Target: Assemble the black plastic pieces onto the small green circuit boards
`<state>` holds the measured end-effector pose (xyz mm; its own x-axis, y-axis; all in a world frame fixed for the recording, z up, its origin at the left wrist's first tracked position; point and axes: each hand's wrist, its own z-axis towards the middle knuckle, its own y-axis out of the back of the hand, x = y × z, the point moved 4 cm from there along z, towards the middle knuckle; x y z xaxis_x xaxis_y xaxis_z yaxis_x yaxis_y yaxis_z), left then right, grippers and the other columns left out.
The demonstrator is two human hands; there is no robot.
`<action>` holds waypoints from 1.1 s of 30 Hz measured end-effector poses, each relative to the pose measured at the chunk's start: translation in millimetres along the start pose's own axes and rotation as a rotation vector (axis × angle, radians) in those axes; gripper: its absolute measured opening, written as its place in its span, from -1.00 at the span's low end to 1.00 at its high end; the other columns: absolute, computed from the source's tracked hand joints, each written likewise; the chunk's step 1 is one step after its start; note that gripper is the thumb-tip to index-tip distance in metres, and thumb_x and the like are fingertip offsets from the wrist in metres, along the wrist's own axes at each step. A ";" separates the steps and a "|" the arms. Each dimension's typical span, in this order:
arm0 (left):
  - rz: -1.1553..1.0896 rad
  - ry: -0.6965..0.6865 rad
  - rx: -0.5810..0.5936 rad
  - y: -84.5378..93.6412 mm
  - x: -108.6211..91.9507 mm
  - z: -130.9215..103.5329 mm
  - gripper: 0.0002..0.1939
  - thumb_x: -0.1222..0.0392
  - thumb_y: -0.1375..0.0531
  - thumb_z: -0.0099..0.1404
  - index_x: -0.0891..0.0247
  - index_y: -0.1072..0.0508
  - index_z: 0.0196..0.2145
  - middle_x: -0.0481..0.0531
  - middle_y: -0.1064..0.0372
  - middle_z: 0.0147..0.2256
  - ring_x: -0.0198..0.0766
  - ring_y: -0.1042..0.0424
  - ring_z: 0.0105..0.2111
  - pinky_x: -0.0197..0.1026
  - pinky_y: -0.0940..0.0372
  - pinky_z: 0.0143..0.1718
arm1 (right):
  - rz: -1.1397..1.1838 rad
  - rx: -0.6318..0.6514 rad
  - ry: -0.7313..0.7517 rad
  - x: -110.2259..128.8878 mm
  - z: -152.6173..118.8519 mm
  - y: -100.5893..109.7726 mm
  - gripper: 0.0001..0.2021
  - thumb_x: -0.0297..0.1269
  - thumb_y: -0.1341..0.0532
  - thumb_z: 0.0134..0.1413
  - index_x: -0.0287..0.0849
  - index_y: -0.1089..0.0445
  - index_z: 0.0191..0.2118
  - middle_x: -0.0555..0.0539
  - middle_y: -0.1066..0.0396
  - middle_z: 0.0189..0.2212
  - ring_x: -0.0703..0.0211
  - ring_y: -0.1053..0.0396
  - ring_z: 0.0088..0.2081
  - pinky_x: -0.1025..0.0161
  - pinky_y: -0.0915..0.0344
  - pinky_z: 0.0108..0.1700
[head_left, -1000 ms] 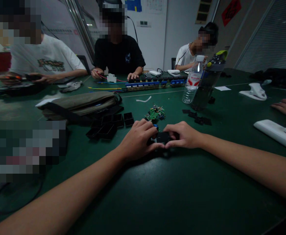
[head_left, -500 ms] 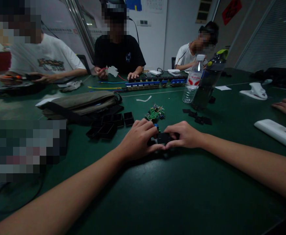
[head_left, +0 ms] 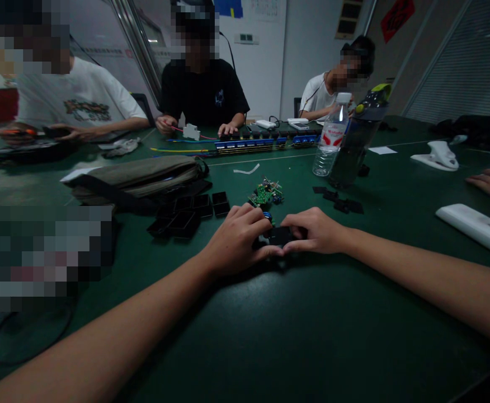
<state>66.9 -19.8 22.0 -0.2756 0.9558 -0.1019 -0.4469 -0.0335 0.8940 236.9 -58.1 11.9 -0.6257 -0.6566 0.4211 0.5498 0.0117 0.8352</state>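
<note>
Between both hands is a small black plastic box, its underside hidden. My left hand is closed on its left side, fingers over the far edge and thumb along the near one. From the right, my right hand pinches the same box, the two thumb tips almost meeting in front. Just beyond lies a small pile of green circuit boards with wire leads, and a blue part shows behind the fingers. Several open black cases sit left of my left hand. Flat black pieces lie beyond my right hand.
A grey-brown bag lies at the left. A clear water bottle and a dark bottle stand at the right. White devices lie at the right edge. Several people sit around the green table.
My hands stay in nearly the same place, and the black box tilts slightly. Across the table, the person in black has lowered a white part on red wire.
</note>
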 end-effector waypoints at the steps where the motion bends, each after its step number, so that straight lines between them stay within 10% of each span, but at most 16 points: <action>1: 0.001 0.000 -0.003 0.2 0.0 -0.2 -0.50 -0.28 -0.12 0.28 0.26 -0.44 -0.27 0.12 -0.38 -0.27 -0.12 -0.23 -0.23 -0.10 -0.11 -0.22 | 0.011 -0.005 -0.004 0.1 -0.1 0.1 -0.54 0.13 -0.20 0.13 -0.25 -0.41 -0.21 0.09 -0.27 -0.59 0.35 -0.17 -0.56 0.34 -0.01 -0.46; 33: 0.006 0.053 -0.044 3.2 2.2 -0.2 -0.57 -0.21 -0.11 0.31 0.26 -0.42 -0.31 0.11 -0.38 -0.31 -0.12 -0.21 -0.25 -0.07 -0.12 -0.20 | 0.050 -0.021 -0.010 2.0 -0.5 2.2 -0.63 0.04 -0.16 0.19 -0.23 -0.34 -0.21 0.13 -0.22 -0.61 0.37 -0.12 -0.59 0.36 0.01 -0.47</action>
<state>64.6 -17.9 24.6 -0.3227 0.9388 -0.1205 -0.4820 -0.0535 0.8745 237.1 -59.8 14.4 -0.6025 -0.6481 0.4657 0.5918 0.0287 0.8056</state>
